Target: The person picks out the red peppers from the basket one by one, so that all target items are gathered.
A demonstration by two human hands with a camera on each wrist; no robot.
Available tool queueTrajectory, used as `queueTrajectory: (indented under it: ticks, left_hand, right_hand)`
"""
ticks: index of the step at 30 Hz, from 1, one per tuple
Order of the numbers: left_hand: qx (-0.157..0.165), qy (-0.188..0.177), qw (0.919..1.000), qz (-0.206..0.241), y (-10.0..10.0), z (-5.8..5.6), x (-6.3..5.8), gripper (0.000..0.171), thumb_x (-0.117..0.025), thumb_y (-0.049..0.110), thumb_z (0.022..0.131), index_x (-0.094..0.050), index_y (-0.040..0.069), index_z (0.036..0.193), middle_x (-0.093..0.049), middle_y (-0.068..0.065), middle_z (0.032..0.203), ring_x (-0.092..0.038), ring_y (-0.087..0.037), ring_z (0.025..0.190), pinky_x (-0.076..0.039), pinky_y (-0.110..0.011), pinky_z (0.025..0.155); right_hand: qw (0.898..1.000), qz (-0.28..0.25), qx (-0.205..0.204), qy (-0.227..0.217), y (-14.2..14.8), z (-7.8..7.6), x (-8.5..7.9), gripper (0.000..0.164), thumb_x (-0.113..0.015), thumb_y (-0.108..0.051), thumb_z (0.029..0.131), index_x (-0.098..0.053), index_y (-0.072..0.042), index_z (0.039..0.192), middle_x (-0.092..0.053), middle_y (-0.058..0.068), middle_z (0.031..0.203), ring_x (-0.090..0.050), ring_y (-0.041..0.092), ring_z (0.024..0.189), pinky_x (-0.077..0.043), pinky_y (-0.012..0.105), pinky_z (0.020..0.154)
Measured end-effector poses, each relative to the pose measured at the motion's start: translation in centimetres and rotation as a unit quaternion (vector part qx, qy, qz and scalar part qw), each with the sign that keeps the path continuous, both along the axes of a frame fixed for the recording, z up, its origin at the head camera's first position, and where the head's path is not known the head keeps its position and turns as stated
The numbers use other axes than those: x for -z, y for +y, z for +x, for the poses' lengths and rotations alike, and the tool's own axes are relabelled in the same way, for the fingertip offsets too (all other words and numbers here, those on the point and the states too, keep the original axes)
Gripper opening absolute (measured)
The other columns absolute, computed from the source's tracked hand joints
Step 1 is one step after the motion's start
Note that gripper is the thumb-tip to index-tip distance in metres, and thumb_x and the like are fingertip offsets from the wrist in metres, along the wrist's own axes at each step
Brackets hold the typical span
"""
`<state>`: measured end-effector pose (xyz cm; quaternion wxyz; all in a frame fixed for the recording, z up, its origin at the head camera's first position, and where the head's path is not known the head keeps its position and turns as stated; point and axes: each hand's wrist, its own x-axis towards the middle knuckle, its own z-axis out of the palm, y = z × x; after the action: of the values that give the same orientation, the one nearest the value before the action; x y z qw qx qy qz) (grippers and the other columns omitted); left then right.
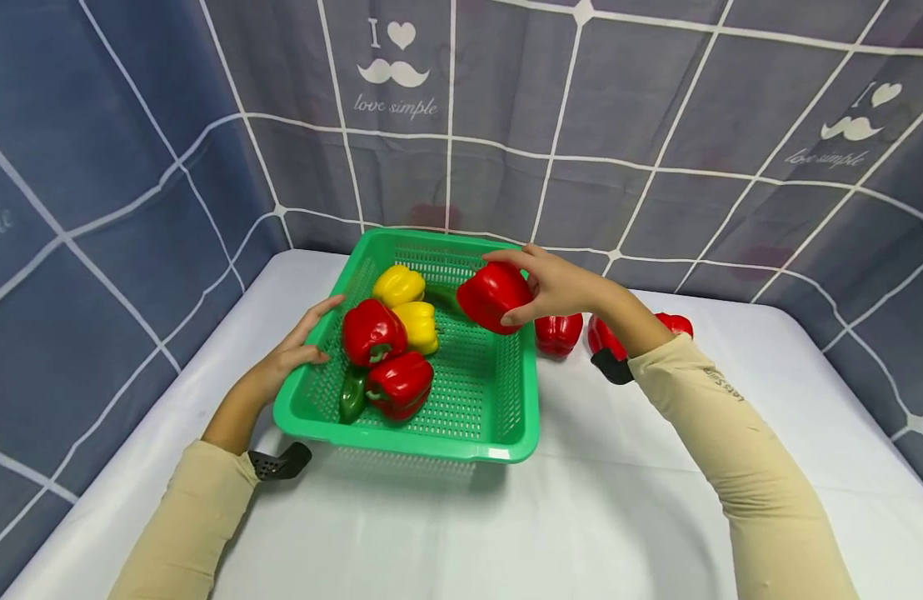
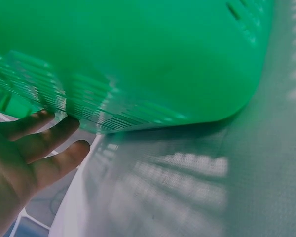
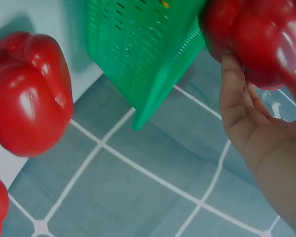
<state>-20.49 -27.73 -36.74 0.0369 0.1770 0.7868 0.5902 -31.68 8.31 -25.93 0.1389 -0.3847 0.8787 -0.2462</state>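
Observation:
My right hand [image 1: 555,286] grips a red bell pepper [image 1: 495,297] above the right side of a green plastic basket [image 1: 431,446]. In the right wrist view, its fingers curl against the pepper's underside. At the basket's left side, my left hand [image 1: 289,350] touches the wall with fairly straight, spread fingers [image 2: 59,163]. Inside the basket lie two red bell peppers [image 1: 400,385], two yellow bell peppers [image 1: 398,286] and a green pepper [image 1: 352,395]. Another green vegetable [image 1: 444,297] is partly hidden behind the held pepper.
Several red bell peppers [image 1: 558,335] rest on the white tabletop [image 1: 596,517] right of the basket, some partly hidden by my right arm. A grey-blue curtain [image 1: 506,92] with white lines rises behind and beside the table. Black bands [image 1: 280,462] sit at both wrists.

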Motion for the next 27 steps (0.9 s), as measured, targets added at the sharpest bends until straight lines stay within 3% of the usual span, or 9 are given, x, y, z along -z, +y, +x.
queueTrajectory:
  ticks: [4, 8, 16, 22, 27]
  left_hand:
    - [0.001, 0.002, 1.0000, -0.002, 0.2, 0.1, 0.0, 0.078, -0.037, 0.000, 0.074, -0.012, 0.014, 0.147, 0.000, -0.011, 0.152, 0.002, -0.032, 0.136, -0.020, -0.059, 0.095]
    - [0.003, 0.002, 1.0000, -0.001, 0.2, 0.1, 0.0, 0.079, -0.037, 0.000, 0.074, -0.012, 0.015, 0.147, 0.001, -0.011, 0.152, 0.002, -0.032, 0.136, -0.022, -0.058, 0.094]
    - [-0.005, 0.013, 0.9994, -0.031, -0.2, 0.2, -0.3, 0.078, -0.034, 0.002, 0.075, -0.012, 0.019, 0.147, 0.000, -0.010, 0.152, 0.000, -0.028, 0.136, -0.032, -0.044, 0.087]
    - [0.004, 0.005, 0.9999, -0.012, -0.1, 0.2, -0.3, 0.078, -0.034, 0.000, 0.075, -0.011, 0.021, 0.147, 0.001, -0.007, 0.152, -0.008, -0.008, 0.131, -0.030, -0.038, 0.088]
    - [0.012, 0.016, 0.9998, -0.009, -0.1, 0.4, -0.1, 0.077, -0.033, -0.001, 0.076, -0.012, 0.020, 0.147, -0.002, -0.005, 0.152, -0.011, 0.002, 0.126, -0.031, -0.033, 0.086]
  right_hand:
    - [1.000, -0.001, 0.022, 0.006, 1.2, 0.6, -0.7, 0.079, -0.075, -0.026, 0.071, -0.034, -0.031, 0.138, -0.039, 0.009, 0.118, -0.050, 0.027, 0.104, -0.052, 0.037, 0.077]
    - [0.999, 0.003, 0.048, 0.021, 2.6, 1.2, -1.1, 0.080, -0.076, -0.029, 0.070, -0.034, -0.033, 0.138, -0.040, 0.008, 0.113, -0.050, 0.026, 0.101, -0.051, 0.037, 0.076]
    - [0.996, -0.001, 0.087, 0.023, 5.2, 2.2, -1.0, 0.080, -0.076, -0.028, 0.069, -0.035, -0.029, 0.138, -0.040, 0.009, 0.120, -0.052, 0.027, 0.101, -0.051, 0.039, 0.077]
    - [0.993, -0.011, 0.112, 0.024, 7.2, 2.7, -0.4, 0.077, -0.076, -0.028, 0.071, -0.036, -0.027, 0.137, -0.040, 0.012, 0.117, -0.058, 0.026, 0.087, -0.052, 0.038, 0.074]
    - [0.990, -0.024, 0.137, 0.011, 8.3, 3.8, 0.7, 0.078, -0.076, -0.030, 0.070, -0.036, -0.027, 0.137, -0.041, 0.013, 0.114, -0.057, 0.029, 0.091, -0.053, 0.038, 0.074]
